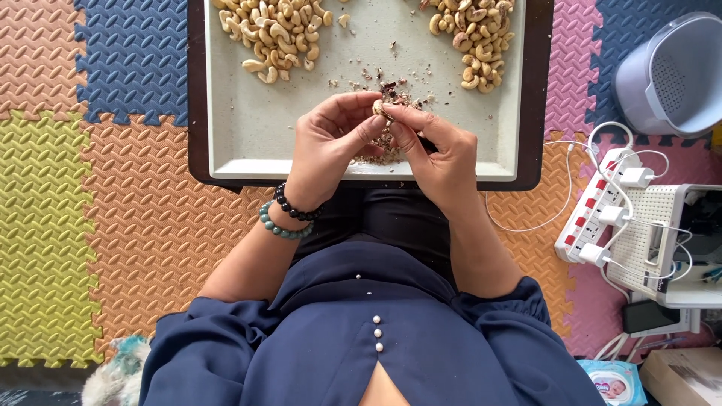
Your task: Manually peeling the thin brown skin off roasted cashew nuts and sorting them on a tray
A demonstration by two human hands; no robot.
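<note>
Both hands meet over the near middle of the tray [226,143]: left hand [325,146] and right hand [440,154] pinch one cashew [380,107] between fingertips, above a scatter of skins [383,154].

Your fingers pinching cashew [380,107], skin looking papery, flaking rough. Tray [248,128] showing matt pale inside, glossy dark rim. Peeled nuts [274,34] looking smooth, waxy. Foam mats [113,195] showing embossed, grippy texture. Your wrist carrying glossy bead bracelets [289,214]. Blouse [338,338] draping as soft matt cloth. Power strip [598,207] gleaming as hard plastic.
</note>
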